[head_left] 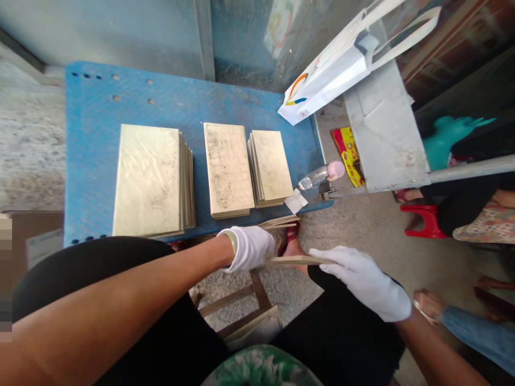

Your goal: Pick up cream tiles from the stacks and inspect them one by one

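Both my hands wear white gloves. Between them, above my lap, is a thin pale board (295, 260), seen almost edge-on. My left hand (251, 247) is closed on its left end, its fingers mostly turned away from view. On the other end, my right hand (358, 276) grips with its fingertips. Beyond the hands, three stacks of similar boards lie on the blue table: a large left stack (148, 179), a middle stack (227, 169) with dark smudges, and a right stack (273, 163) leaning slightly. A few more thin boards (279, 221) show just past my left hand.
The blue table (92, 128) stands against a metal wall. At its right are a white bag (330, 75), a bottle with a pink cap (316, 177), crumpled paper (296, 201) and a yellow-red packet (349, 155). Other people sit at right near a red stool (426, 220).
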Tool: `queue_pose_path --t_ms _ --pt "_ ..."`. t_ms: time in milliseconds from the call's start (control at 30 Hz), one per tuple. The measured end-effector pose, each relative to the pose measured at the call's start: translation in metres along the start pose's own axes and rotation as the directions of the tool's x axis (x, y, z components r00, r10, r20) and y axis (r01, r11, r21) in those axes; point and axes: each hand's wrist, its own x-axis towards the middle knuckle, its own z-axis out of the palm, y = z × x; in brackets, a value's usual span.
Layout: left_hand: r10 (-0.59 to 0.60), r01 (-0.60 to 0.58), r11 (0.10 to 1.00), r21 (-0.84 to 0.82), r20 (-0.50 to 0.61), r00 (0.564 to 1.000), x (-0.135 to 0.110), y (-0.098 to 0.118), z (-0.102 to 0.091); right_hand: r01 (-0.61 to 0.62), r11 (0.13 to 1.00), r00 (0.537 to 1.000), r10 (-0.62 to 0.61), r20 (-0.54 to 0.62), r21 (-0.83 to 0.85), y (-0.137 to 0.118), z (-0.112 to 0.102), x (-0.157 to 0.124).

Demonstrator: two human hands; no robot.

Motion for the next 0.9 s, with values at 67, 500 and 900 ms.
queue_pose_path --t_ms 67,500,900 --pt "-0.140 0.132 0.978 0.159 0.040 0.989 -0.002 -0.003 -0.008 0.070 0.995 0.998 -0.070 0.010 -0.067 0.011 0.027 0.001" --pt "-0.140 0.137 0.971 0.198 0.004 0.990 0.001 -0.017 -0.008 0.064 0.990 0.998 -0.061 0.025 -0.125 0.090 0.087 0.065" --pt "-0.134 0.128 0.971 0.201 0.020 0.991 0.006 -0.018 -0.005 -0.035 0.999 0.985 0.040 -0.169 0.032 0.099 0.114 0.091"
